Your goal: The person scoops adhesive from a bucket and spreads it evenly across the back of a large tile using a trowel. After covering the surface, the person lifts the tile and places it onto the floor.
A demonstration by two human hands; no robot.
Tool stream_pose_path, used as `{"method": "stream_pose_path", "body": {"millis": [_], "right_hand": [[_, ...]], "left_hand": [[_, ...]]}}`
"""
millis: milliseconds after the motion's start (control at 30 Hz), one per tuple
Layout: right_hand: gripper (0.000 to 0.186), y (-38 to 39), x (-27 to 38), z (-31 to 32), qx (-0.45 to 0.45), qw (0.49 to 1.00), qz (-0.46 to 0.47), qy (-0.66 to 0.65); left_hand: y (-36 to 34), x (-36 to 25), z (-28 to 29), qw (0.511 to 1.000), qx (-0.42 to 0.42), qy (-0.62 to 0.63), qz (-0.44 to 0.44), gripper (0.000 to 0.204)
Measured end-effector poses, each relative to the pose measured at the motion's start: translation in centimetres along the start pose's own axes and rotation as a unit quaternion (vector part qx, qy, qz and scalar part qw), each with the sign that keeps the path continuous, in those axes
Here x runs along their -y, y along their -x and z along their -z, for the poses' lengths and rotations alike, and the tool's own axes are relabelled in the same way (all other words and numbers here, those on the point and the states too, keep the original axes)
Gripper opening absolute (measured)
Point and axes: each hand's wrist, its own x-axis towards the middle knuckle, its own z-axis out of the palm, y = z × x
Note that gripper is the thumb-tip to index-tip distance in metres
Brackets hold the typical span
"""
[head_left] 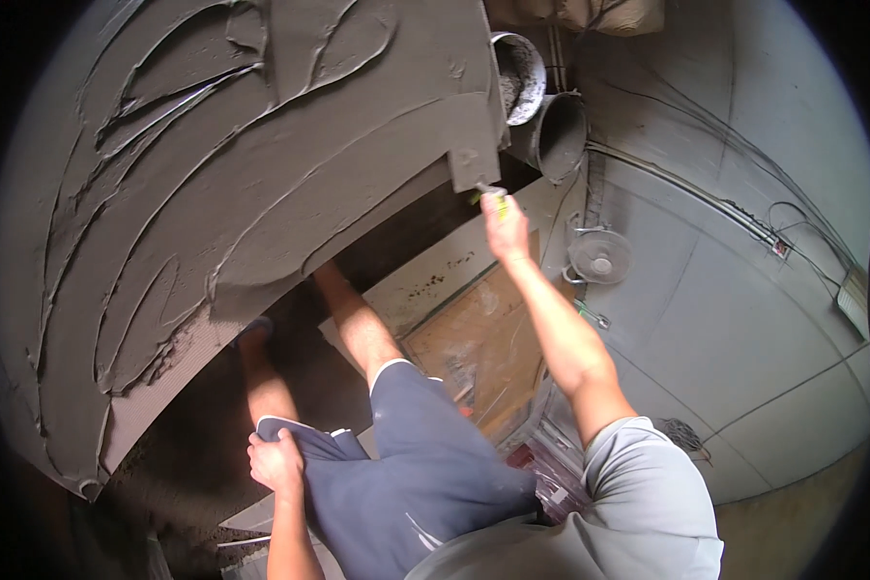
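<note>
My right hand (504, 226) is closed round the handle of a flat, square-bladed trowel (471, 170). Its blade is smeared grey and lies against the right edge of a large panel covered in wet grey mortar (358, 145). Ridges and smooth sweeps run through the mortar. Along the panel's lower left edge a strip of paler ribbed surface (164, 360) shows through. Down by my thigh, my left hand (276, 460) has its fingers curled on the hem of my blue-grey shorts (411, 425).
Beside the panel's right edge are a white bucket (524, 79) with grey residue and a dark bucket (559, 135) on its side. A round fan-like object (599, 256) is farther right. Cables and a pipe (686, 188) run along the grey tiled surface. A brown board (478, 333) lies near my legs.
</note>
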Motion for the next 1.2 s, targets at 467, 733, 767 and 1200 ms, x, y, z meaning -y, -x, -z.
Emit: {"method": "stream_pose_path", "body": {"millis": [467, 733, 767, 1200], "right_hand": [[0.051, 20.5, 23.6, -10.9, 0.342, 0.922, -0.062, -0.17], [0.056, 30.6, 30.9, -18.3, 0.421, 0.903, 0.065, -0.056], [0.056, 31.7, 30.9, -19.0, 0.407, 0.906, 0.098, -0.056], [0.053, 27.7, 24.0, -15.4, 0.563, 0.777, 0.282, 0.026]], "left_hand": [[0.0, 2.5, 0.5, 1.0, 0.011, 0.023, 0.002, 0.059], [0.1, 3.8, 0.1, 0.998, 0.033, 0.06, -0.002, 0.06], [0.1, 3.7, 0.5, 0.997, 0.047, 0.066, 0.0, 0.061], [1.6, 3.0, -4.3, 0.994, 0.038, 0.093, 0.031, 0.06]]}}
